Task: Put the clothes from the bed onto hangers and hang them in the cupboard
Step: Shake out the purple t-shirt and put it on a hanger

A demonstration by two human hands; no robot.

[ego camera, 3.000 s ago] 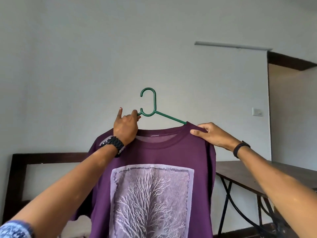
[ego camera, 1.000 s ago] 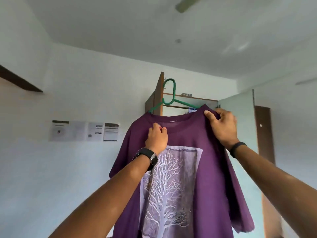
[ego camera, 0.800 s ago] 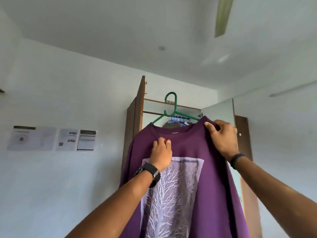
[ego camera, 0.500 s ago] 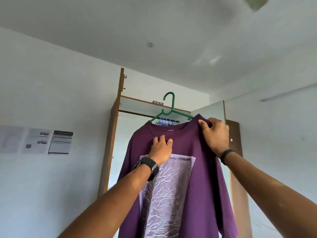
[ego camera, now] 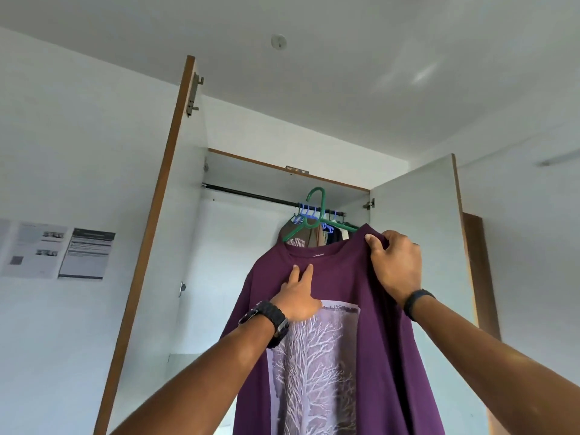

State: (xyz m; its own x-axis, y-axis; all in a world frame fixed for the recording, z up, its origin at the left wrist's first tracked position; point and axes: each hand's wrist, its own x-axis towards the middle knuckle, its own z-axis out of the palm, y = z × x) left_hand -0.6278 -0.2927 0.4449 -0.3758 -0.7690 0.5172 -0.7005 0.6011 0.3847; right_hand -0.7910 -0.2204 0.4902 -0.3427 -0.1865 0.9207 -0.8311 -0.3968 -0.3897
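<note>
Before the open white cupboard with brown-edged doors [ego camera: 175, 189], raised toward the dark hanging rail [ego camera: 251, 196]: purple cotton T-shirt with a pale tree print [ego camera: 332, 340], already threaded on a green plastic hanger [ego camera: 317, 215]. Hook level with the rail, apparently not yet over it. Left hand [ego camera: 298, 296] laid flat against the chest, fingers straight; right hand [ego camera: 395, 265] pinching the shoulder seam. Several garments on blue hangers [ego camera: 309, 211] hung at the rail's right end. Bed out of view, so remaining clothes uncounted. Shirt hanging smooth, collar slightly skewed, print facing outward.
</note>
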